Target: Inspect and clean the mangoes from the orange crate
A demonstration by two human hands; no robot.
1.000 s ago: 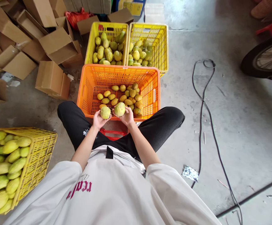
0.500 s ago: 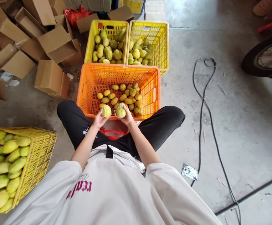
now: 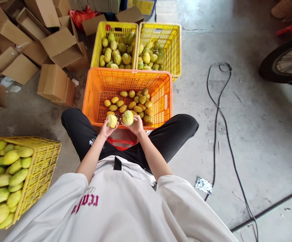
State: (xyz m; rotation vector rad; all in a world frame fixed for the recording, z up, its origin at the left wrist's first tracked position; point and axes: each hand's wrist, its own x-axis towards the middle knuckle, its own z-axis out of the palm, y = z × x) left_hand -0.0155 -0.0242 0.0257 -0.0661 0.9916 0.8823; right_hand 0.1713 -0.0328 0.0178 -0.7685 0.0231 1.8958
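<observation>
My left hand (image 3: 105, 129) is closed around a yellow-green fruit (image 3: 112, 120). Beside it, my right hand (image 3: 136, 127) grips a second, similar fruit (image 3: 128, 118). Both hands hover at the near rim of an orange crate (image 3: 92, 92) that stands between my knees and holds several smaller yellow fruits (image 3: 133, 102) on its floor. The two held fruits are close together, a small gap between them.
Two yellow crates (image 3: 172, 47) of green-yellow fruit stand behind the orange one. Another full yellow crate (image 3: 41, 164) sits at my left. Cardboard boxes (image 3: 56, 85) pile up at the back left. A black cable (image 3: 217, 111) and a wheel (image 3: 284, 62) lie on the concrete at right.
Both hands have turned their fruits slightly while staying at the crate's near rim; the right fruit dipped half a second ago and is back up now.
</observation>
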